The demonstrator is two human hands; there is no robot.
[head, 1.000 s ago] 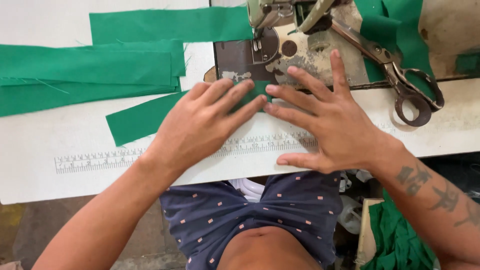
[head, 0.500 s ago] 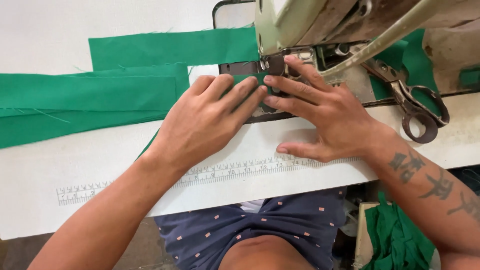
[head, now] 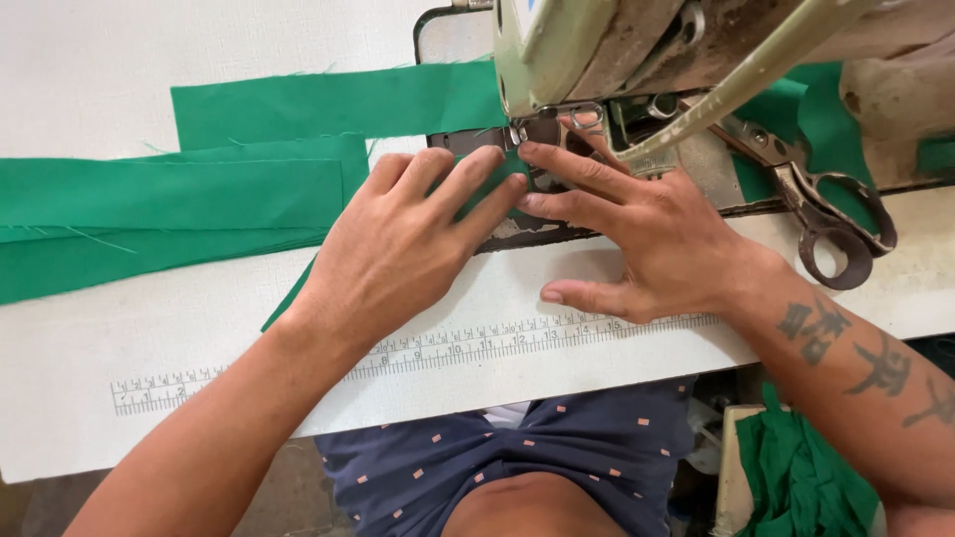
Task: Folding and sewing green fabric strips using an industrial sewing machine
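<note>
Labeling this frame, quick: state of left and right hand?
Left hand: open, flat, pressing the green fabric strip near the sewing machine foot.
Right hand: open, fingers spread, pressing the same strip at the needle plate.

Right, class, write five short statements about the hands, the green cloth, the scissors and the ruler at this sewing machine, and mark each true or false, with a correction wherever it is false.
1. Both hands press a green cloth piece flat by the sewing machine. True.
2. The right hand holds the scissors. False: the scissors lie untouched on the machine bed, beyond the right wrist.
3. A ruler strip runs along the table's near edge. True.
4. The left hand is closed in a fist. False: its fingers are stretched out flat.
5. The stacked cloth strips are red. False: they are green.
</note>
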